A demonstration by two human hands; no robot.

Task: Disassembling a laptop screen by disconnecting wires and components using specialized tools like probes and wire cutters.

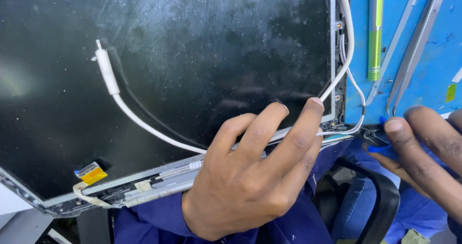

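Screen panel [168, 80] is lying face up across the person's lap and the blue mat [433, 80], its lower frame edge exposed. Left hand [250, 176] is pressing spread fingers on that edge, gripping nothing, fingertips beside the white cable [144, 123]. Right hand [423, 152] is pinching a small blue pick [382, 149] at the panel's corner. Judged step: prying at the corner; next move is calling for gentle leverage clear of the thin wires [358, 104]. Tweezers [414, 46] and a green pen tool [375, 32] are lying near
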